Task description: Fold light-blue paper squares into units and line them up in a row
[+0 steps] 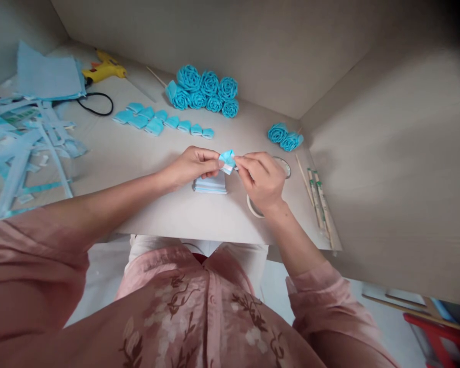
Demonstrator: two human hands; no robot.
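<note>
1. Left hand [191, 166] and right hand [261, 179] both pinch one small folded blue fabric piece [227, 160] from opposite sides — held above the pale tabletop [138, 153], likely to keep its folds tight.
2. A stack of light-blue fabric squares [210, 185] lies directly beneath, within reach.
3. Finished turquoise fabric roses [205, 92] sit well apart, at the back.

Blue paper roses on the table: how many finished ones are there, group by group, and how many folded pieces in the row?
Large cluster of roses: 8
Small pair of roses: 2
Folded pieces in the row: 8
Piece held by left hand and right hand: 1
Total: 19
</note>
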